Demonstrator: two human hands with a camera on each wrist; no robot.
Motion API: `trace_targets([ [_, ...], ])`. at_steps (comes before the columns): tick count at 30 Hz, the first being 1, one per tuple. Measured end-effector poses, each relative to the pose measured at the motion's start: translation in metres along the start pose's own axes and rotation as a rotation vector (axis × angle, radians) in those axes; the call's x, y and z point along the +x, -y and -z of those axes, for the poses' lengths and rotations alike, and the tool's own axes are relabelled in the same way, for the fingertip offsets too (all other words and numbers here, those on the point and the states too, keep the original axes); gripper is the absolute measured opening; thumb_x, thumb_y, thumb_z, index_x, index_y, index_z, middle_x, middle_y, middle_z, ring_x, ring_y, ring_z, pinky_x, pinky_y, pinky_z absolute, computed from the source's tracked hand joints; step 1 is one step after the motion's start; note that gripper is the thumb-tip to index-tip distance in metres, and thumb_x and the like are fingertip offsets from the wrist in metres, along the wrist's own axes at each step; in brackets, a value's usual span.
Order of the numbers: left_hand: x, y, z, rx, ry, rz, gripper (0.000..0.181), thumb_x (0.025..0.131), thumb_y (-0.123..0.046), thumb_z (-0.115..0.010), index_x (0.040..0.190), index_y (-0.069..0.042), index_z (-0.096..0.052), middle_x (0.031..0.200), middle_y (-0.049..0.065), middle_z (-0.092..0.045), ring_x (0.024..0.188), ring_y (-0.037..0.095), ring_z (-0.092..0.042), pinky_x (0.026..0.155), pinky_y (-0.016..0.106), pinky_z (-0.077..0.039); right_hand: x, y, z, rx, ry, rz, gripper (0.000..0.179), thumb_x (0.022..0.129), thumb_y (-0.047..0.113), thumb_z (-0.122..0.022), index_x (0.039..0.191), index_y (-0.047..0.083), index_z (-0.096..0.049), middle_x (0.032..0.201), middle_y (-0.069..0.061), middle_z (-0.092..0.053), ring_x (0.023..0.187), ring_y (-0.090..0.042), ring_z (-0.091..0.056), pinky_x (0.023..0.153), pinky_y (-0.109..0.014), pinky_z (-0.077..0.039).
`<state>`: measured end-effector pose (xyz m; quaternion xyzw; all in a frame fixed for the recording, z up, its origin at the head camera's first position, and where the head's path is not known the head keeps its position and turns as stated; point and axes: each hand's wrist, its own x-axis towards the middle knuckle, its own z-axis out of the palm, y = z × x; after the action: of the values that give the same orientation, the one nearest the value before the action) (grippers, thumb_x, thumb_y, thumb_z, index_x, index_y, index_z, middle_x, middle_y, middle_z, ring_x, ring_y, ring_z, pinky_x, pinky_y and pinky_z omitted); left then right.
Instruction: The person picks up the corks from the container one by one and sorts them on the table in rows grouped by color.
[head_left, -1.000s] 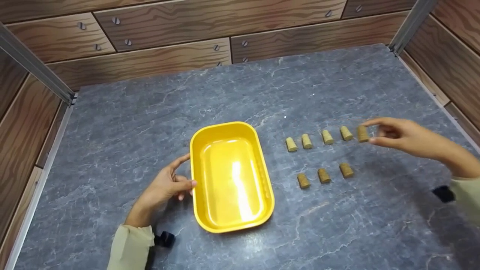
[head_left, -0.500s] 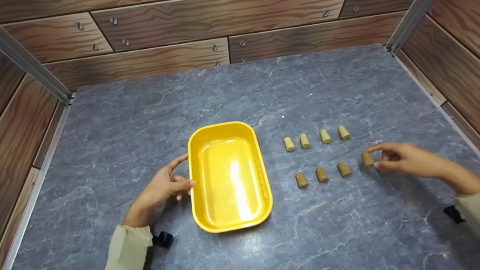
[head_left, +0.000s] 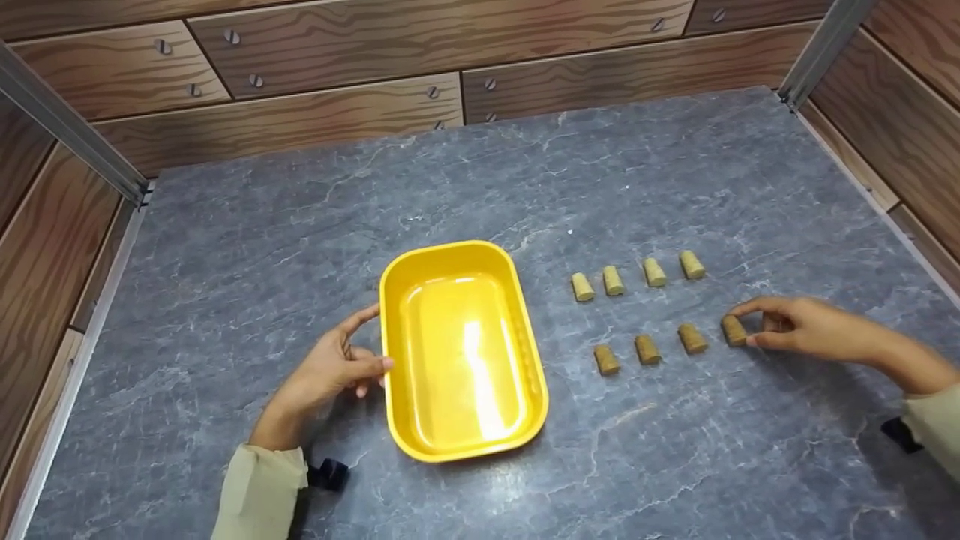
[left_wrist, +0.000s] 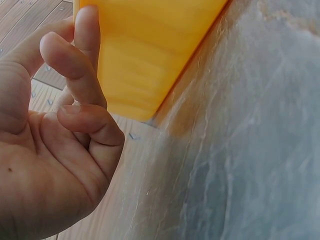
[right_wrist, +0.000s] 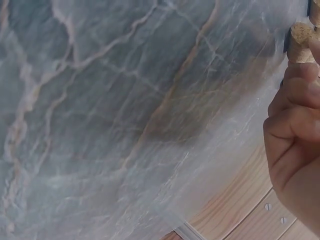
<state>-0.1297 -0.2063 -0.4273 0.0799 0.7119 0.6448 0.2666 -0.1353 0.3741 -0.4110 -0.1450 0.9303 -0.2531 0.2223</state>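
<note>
In the head view my right hand (head_left: 817, 330) pinches a brown cork stopper (head_left: 733, 331) between thumb and index finger, at the right end of the front row. In that row lie three more brown corks (head_left: 692, 338), tilted on their sides. A back row of several paler corks (head_left: 655, 273) lies behind them. My left hand (head_left: 322, 375) holds the left rim of a yellow plastic tray (head_left: 390, 420), thumb over the edge. In the left wrist view the other fingers (left_wrist: 90, 125) curl beside the tray's outer wall (left_wrist: 145, 55). The right wrist view shows the pinched cork (right_wrist: 301, 37) partly.
A grey marble-patterned tabletop (head_left: 337, 217) carries everything. Wood-patterned panels (head_left: 337, 52) stand along its back and sides, with metal posts (head_left: 82, 127) at the corners. The tray sits left of the cork rows.
My right hand has carried the pinched cork from the right end of the back row toward me, down to the end of the front row. My left hand stays on the tray.
</note>
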Motion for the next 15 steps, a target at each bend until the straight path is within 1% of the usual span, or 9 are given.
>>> trace_targets([
  [7,0.0,-0.001,0.001,0.009,-0.008,0.009,0.085,0.081,-0.011,-0.069,0.147,-0.011,-0.015,0.064,-0.002,-0.067,0.043,0.008,-0.05,0.045,0.019,-0.042,0.0,-0.002,-0.002,0.04,0.007,0.005,0.049,0.086,0.025,-0.063,0.128,0.003,-0.05,0.071,0.002,-0.049,0.056,-0.001,-0.041,0.049,-0.022,-0.038],
  [10,0.0,-0.001,0.001,0.038,-0.003,0.011,0.084,0.082,-0.013,-0.069,0.147,-0.012,-0.016,0.065,-0.002,-0.066,0.044,0.008,-0.05,0.047,0.02,-0.044,-0.004,-0.002,-0.001,0.061,0.004,0.003,0.052,0.088,0.025,-0.061,0.133,0.003,-0.045,0.075,0.0,-0.051,0.058,-0.003,-0.043,0.05,-0.022,-0.039],
  [12,0.0,-0.001,0.002,0.07,0.006,0.007,0.081,0.084,-0.016,-0.068,0.147,-0.014,-0.017,0.068,-0.001,-0.067,0.045,0.01,-0.051,0.048,0.021,-0.045,-0.007,-0.001,0.0,0.056,-0.025,-0.007,0.053,0.089,0.025,-0.06,0.135,0.003,-0.042,0.077,-0.002,-0.054,0.059,-0.004,-0.044,0.05,-0.022,-0.039],
  [13,-0.001,-0.002,0.003,0.088,0.006,0.003,0.079,0.085,-0.018,-0.067,0.147,-0.014,-0.018,0.07,0.0,-0.068,0.047,0.01,-0.052,0.05,0.023,-0.046,-0.009,0.0,0.001,0.051,-0.052,-0.009,0.053,0.09,0.025,-0.059,0.135,0.003,-0.042,0.078,-0.003,-0.055,0.059,-0.004,-0.045,0.05,-0.023,-0.039],
  [15,-0.003,-0.004,0.005,0.136,-0.016,-0.004,0.075,0.087,-0.022,-0.064,0.146,-0.016,-0.02,0.075,0.003,-0.069,0.051,0.012,-0.054,0.054,0.026,-0.049,-0.012,0.003,0.004,0.018,-0.131,-0.013,0.05,0.091,0.024,-0.058,0.135,0.005,-0.043,0.078,-0.004,-0.057,0.058,-0.005,-0.046,0.048,-0.023,-0.039],
])
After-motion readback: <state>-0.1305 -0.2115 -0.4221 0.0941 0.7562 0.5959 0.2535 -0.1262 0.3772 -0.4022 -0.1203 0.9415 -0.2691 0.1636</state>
